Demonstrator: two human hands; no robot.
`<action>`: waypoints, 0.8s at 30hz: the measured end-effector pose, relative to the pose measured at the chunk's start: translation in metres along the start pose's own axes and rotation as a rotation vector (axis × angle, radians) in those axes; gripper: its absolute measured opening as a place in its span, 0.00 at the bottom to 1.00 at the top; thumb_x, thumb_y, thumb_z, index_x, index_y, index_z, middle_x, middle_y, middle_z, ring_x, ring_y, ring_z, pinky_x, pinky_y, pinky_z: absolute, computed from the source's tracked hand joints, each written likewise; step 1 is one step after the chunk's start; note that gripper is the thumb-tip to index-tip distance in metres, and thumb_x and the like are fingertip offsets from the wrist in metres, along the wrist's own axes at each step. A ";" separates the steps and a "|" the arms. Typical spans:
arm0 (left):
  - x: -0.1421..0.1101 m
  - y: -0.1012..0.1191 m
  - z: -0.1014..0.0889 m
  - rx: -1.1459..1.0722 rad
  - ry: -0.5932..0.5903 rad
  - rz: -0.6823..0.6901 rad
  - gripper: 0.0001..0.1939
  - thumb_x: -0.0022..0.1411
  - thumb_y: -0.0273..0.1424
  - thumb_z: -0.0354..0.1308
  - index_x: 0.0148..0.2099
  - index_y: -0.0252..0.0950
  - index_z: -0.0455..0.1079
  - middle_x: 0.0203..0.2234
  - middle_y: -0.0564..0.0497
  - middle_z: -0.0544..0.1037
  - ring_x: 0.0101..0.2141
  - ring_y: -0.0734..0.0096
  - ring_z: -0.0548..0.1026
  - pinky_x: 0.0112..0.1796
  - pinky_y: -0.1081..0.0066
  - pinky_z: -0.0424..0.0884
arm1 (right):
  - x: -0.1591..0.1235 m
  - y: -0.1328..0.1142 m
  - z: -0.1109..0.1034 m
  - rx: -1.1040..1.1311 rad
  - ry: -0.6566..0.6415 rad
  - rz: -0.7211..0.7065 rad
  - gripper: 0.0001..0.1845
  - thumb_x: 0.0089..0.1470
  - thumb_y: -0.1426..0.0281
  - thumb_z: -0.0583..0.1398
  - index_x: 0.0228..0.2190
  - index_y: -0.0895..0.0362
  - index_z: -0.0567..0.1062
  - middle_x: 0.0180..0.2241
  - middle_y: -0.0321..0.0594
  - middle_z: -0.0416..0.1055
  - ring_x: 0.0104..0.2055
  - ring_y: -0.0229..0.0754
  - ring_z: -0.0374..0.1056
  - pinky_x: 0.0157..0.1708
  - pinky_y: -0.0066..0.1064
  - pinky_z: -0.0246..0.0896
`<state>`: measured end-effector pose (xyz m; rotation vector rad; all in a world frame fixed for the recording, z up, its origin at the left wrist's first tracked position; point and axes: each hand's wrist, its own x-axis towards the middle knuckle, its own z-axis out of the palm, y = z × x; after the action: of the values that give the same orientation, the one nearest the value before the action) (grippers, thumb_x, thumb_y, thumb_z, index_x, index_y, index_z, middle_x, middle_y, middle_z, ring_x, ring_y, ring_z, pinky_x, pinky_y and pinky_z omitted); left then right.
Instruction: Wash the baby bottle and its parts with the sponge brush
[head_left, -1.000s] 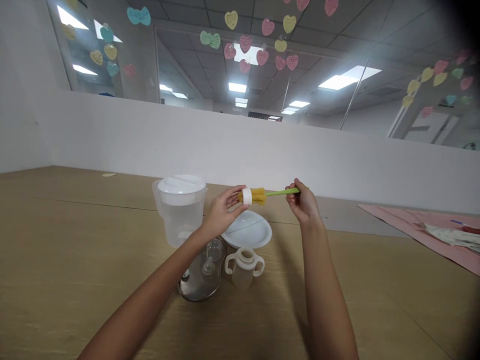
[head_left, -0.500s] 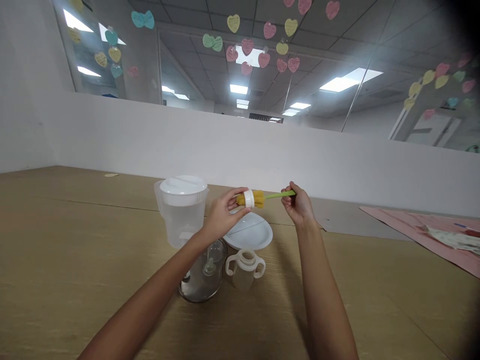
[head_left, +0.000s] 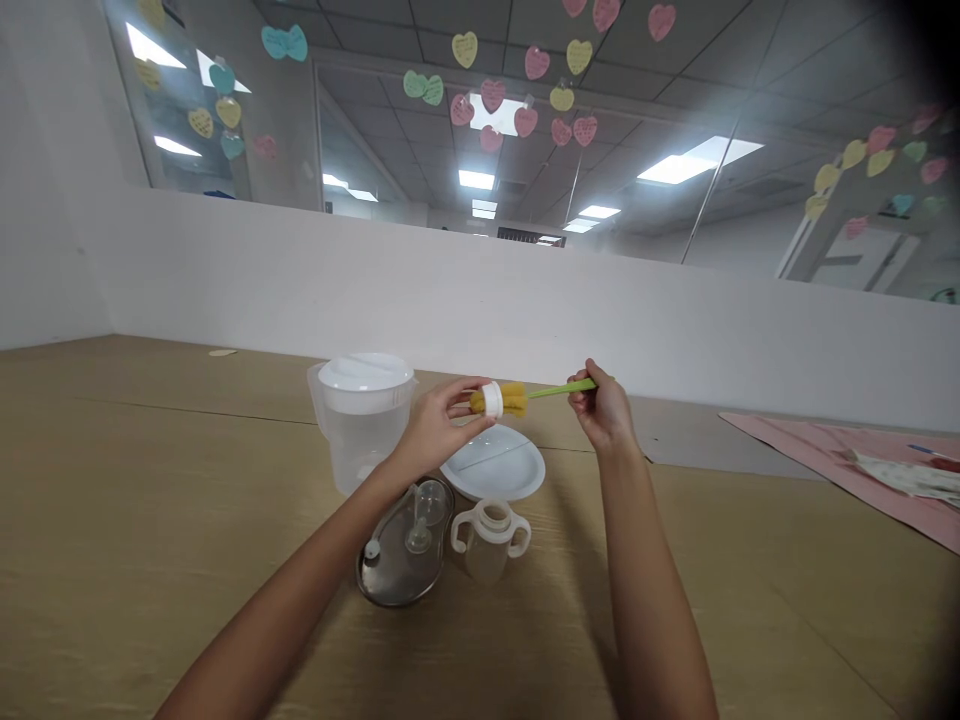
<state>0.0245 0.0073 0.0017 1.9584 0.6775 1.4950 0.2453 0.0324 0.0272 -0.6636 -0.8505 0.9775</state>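
Observation:
My left hand point(head_left: 439, 425) grips a white bottle collar ring point(head_left: 492, 400) between thumb and fingers. Through that ring runs the yellow sponge head of a bottle brush point(head_left: 514, 399), poking out on both sides. The brush's green handle points right, and my right hand point(head_left: 602, 405) is closed around its end. Below the hands stands an uncapped baby bottle point(head_left: 487, 560) with two white side handles. Left of it, a metal kidney-shaped tray point(head_left: 397, 580) holds a clear nipple point(head_left: 419, 537), a clear cap point(head_left: 431, 497) and a straw tube with a white end point(head_left: 373, 548).
A clear pitcher with a white lid point(head_left: 366, 372) stands behind my left forearm. Beneath the hands lies a white plate point(head_left: 517, 478). A pink cloth point(head_left: 810, 455) with papers and a pen is on the right. The white wall point(head_left: 480, 300) bounds the table's back.
My right hand has shifted slightly right with the brush handle. My left hand and the ring have moved a little left and down, uncovering more of the metal tray.

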 end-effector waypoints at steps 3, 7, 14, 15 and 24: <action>0.001 -0.004 -0.004 0.111 0.004 0.024 0.21 0.47 0.30 0.60 0.47 0.36 0.66 0.43 0.46 0.72 0.38 0.68 0.73 0.38 0.67 0.72 | 0.001 -0.009 -0.009 -0.012 0.090 -0.089 0.14 0.45 0.68 0.60 0.15 0.60 0.64 0.13 0.31 0.61 0.13 0.26 0.54 0.08 0.18 0.45; 0.001 -0.007 -0.006 0.301 -0.002 0.064 0.20 0.48 0.28 0.58 0.46 0.37 0.67 0.41 0.48 0.72 0.37 0.70 0.72 0.38 0.68 0.71 | 0.001 -0.023 -0.026 0.054 0.174 -0.125 0.12 0.44 0.70 0.59 0.15 0.60 0.63 0.14 0.30 0.61 0.13 0.25 0.54 0.09 0.16 0.46; -0.002 -0.006 0.002 0.315 -0.033 0.066 0.27 0.45 0.28 0.59 0.50 0.35 0.63 0.40 0.47 0.70 0.38 0.70 0.70 0.40 0.67 0.70 | -0.002 -0.022 -0.018 -0.012 -0.034 -0.037 0.14 0.44 0.67 0.61 0.15 0.60 0.65 0.13 0.31 0.61 0.12 0.24 0.51 0.07 0.16 0.43; -0.002 -0.005 0.003 0.287 -0.034 0.065 0.28 0.45 0.27 0.59 0.51 0.35 0.61 0.40 0.47 0.70 0.38 0.70 0.70 0.41 0.67 0.69 | -0.002 -0.019 -0.015 -0.013 0.010 -0.080 0.14 0.44 0.67 0.61 0.15 0.60 0.65 0.14 0.32 0.61 0.12 0.25 0.52 0.08 0.17 0.45; 0.001 -0.011 0.007 -0.003 -0.020 0.045 0.31 0.45 0.26 0.60 0.53 0.37 0.56 0.43 0.47 0.67 0.42 0.70 0.71 0.46 0.66 0.68 | -0.003 -0.015 -0.010 -0.087 0.119 -0.197 0.14 0.43 0.64 0.61 0.16 0.60 0.67 0.14 0.32 0.62 0.13 0.27 0.56 0.10 0.19 0.50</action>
<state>0.0308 0.0142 -0.0070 1.9955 0.6265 1.5002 0.2593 0.0227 0.0331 -0.6920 -0.8393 0.7202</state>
